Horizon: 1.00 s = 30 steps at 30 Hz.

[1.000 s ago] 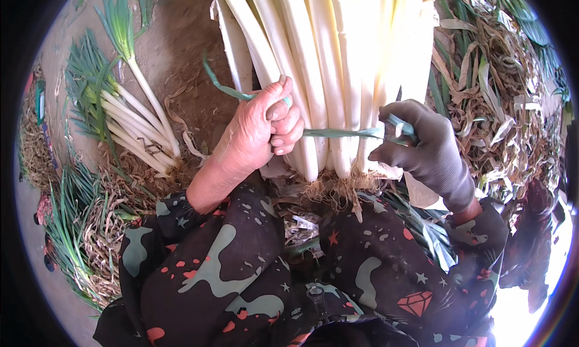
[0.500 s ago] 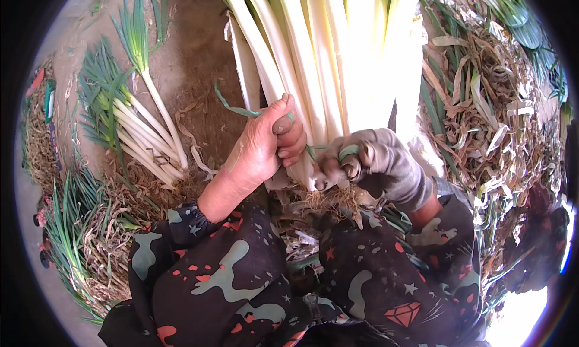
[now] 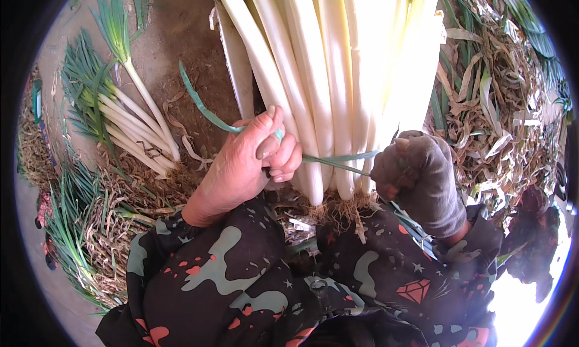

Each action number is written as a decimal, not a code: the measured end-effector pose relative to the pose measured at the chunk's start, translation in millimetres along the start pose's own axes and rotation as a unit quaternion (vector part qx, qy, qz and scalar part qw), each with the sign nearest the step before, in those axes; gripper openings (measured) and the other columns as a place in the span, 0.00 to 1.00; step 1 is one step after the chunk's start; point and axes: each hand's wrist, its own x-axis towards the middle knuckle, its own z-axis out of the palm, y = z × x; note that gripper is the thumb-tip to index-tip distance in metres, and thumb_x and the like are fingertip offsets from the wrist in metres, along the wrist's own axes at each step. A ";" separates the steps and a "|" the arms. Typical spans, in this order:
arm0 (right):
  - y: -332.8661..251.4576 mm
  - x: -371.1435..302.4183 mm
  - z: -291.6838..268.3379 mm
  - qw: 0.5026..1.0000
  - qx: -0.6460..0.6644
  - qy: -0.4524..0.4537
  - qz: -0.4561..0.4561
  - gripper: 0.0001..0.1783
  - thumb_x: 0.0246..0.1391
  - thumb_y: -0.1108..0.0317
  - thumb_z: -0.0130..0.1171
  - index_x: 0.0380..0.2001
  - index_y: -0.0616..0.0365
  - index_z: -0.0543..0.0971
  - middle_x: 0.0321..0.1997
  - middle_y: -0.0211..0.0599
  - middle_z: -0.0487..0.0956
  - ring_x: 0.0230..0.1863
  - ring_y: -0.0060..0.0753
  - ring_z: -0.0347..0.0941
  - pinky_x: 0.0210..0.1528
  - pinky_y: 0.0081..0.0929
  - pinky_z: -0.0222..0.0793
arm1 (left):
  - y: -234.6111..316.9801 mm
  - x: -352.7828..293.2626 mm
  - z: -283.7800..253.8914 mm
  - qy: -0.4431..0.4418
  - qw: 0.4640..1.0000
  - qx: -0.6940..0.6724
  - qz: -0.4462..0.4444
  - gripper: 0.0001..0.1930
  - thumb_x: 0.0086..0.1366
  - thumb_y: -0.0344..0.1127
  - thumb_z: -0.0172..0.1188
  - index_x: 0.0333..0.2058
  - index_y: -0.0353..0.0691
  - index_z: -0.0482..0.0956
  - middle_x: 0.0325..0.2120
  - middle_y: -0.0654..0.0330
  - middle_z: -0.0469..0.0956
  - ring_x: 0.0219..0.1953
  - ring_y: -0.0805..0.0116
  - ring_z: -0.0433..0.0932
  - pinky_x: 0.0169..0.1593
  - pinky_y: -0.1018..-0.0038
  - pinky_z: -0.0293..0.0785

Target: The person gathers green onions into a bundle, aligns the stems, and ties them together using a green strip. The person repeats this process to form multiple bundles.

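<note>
- In the head view, the bundle of white stalks (image 3: 335, 87) lies in front of me, root ends toward my lap; a green strip (image 3: 208, 114) crosses it near those ends.
- My bare left grip (image 3: 256, 151) is clamped on the strip at the bundle's left edge, and a loose tail curls away beyond the bundle on that side.
- My gloved right grip (image 3: 422, 178) is a closed fist at the bundle's right edge; two strands run into it, though my fingers hide how I hold them.
- I judge the step in hand to be drawing the strip snug across the bundle; the next move seems to call for even tension and no slipping toward the roots (image 3: 344, 214).
- Whether the strip passes right round beneath the bundle, I can't tell. Glare washes out its right side.
- A pale board (image 3: 234, 57) stands just beside the bundle's left, close to my knuckles, and could crowd that side.
- A smaller bunch (image 3: 136, 120) lies on the ground, well apart to the bundle's left.
- Dry leaves (image 3: 482, 105) are heaped right of the bundle, near my gloved side.
</note>
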 end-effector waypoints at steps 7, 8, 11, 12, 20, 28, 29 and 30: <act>54.3 37.2 -28.0 0.978 0.206 -0.013 0.027 0.22 0.61 0.62 0.44 0.13 0.47 0.55 0.10 0.26 0.52 0.10 0.25 0.50 0.13 0.25 0.47 | -13.2 8.4 -25.7 0.022 1.000 0.002 -0.013 0.26 0.76 0.50 0.40 0.18 0.47 0.50 0.14 0.66 0.55 0.19 0.69 0.61 0.26 0.73 0.62; 57.1 38.3 -32.1 0.979 0.201 -0.012 0.045 0.22 0.60 0.61 0.43 0.13 0.47 0.54 0.10 0.27 0.52 0.10 0.26 0.51 0.12 0.24 0.45 | -13.4 9.8 -29.3 0.005 1.000 -0.011 -0.017 0.26 0.76 0.50 0.40 0.18 0.47 0.52 0.15 0.66 0.57 0.20 0.68 0.62 0.27 0.72 0.64; 61.0 38.2 -36.5 0.970 0.234 -0.048 0.035 0.21 0.59 0.61 0.43 0.13 0.46 0.54 0.10 0.26 0.52 0.11 0.26 0.51 0.12 0.25 0.45 | 3.9 0.7 -25.5 0.036 0.989 0.128 0.057 0.26 0.76 0.52 0.38 0.19 0.45 0.59 0.21 0.53 0.75 0.26 0.59 0.76 0.31 0.68 0.74; 60.6 37.7 -36.6 0.974 0.221 -0.041 0.038 0.23 0.59 0.59 0.45 0.12 0.45 0.54 0.09 0.25 0.53 0.11 0.26 0.52 0.12 0.25 0.45 | 18.6 -5.0 -20.8 0.132 0.961 0.231 0.077 0.24 0.74 0.50 0.45 0.22 0.39 0.69 0.26 0.49 0.79 0.33 0.61 0.80 0.31 0.68 0.81; 69.5 40.5 -39.1 0.969 0.236 -0.076 -0.011 0.18 0.58 0.60 0.45 0.15 0.46 0.57 0.11 0.26 0.53 0.12 0.27 0.55 0.12 0.24 0.48 | 31.6 -46.7 16.4 0.010 0.573 0.714 0.401 0.21 0.56 0.38 0.71 0.42 0.36 0.72 0.39 0.52 0.76 0.44 0.59 0.76 0.50 0.63 0.71; 69.3 38.5 -38.8 0.977 0.206 -0.050 -0.029 0.23 0.60 0.57 0.47 0.13 0.45 0.57 0.10 0.24 0.55 0.13 0.28 0.56 0.11 0.24 0.48 | 11.0 -47.8 3.0 -0.064 0.879 0.427 -0.203 0.21 0.71 0.47 0.56 0.28 0.33 0.80 0.16 0.66 0.71 0.19 0.79 0.65 0.25 0.79 0.61; 68.9 37.7 -38.1 0.979 0.200 -0.039 -0.016 0.24 0.61 0.56 0.48 0.11 0.43 0.56 0.10 0.23 0.54 0.13 0.27 0.56 0.11 0.24 0.48 | 16.9 -47.0 13.6 -0.110 0.930 0.293 -0.191 0.19 0.72 0.45 0.55 0.32 0.32 0.81 0.17 0.68 0.72 0.19 0.83 0.63 0.24 0.82 0.58; 68.0 37.3 -37.8 0.973 0.223 -0.058 -0.024 0.19 0.61 0.58 0.47 0.17 0.48 0.61 0.12 0.25 0.56 0.12 0.27 0.61 0.12 0.24 0.51 | 19.1 -41.6 23.7 -0.141 0.952 0.227 -0.148 0.18 0.73 0.43 0.54 0.34 0.32 0.80 0.18 0.67 0.73 0.20 0.82 0.66 0.25 0.82 0.61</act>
